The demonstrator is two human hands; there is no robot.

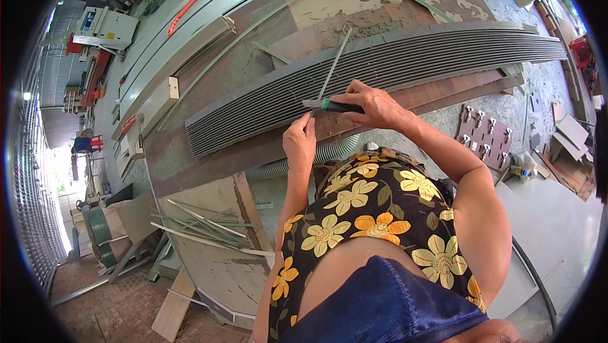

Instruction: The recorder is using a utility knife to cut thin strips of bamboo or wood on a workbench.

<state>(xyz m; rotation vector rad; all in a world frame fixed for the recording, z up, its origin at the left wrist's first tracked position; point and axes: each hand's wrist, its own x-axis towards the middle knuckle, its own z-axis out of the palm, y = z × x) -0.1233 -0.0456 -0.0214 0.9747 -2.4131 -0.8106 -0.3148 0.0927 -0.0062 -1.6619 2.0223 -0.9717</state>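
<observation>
My left hand [299, 142] pinches the near end of a thin pale green strip [335, 61], which slants away over a long grey stack of narrow strips or ribbed boards [266, 107]. The fingers of my right hand [378, 107] wrap round a utility knife [344, 107] with a black and green handle. Its blade points left and crosses the strip just above my left fingertips. Whether the edge touches the strip I cannot tell. Under the stack lies a brown work table [171, 162].
Loose green strips [202, 226] lie heaped on a worn board at left. A ribbed hose [335, 148] runs below the table edge. At right, a brown plate with metal hinges [486, 137] lies near board offcuts [572, 133]. Beyond the table stretches a long pale machine bed [155, 67].
</observation>
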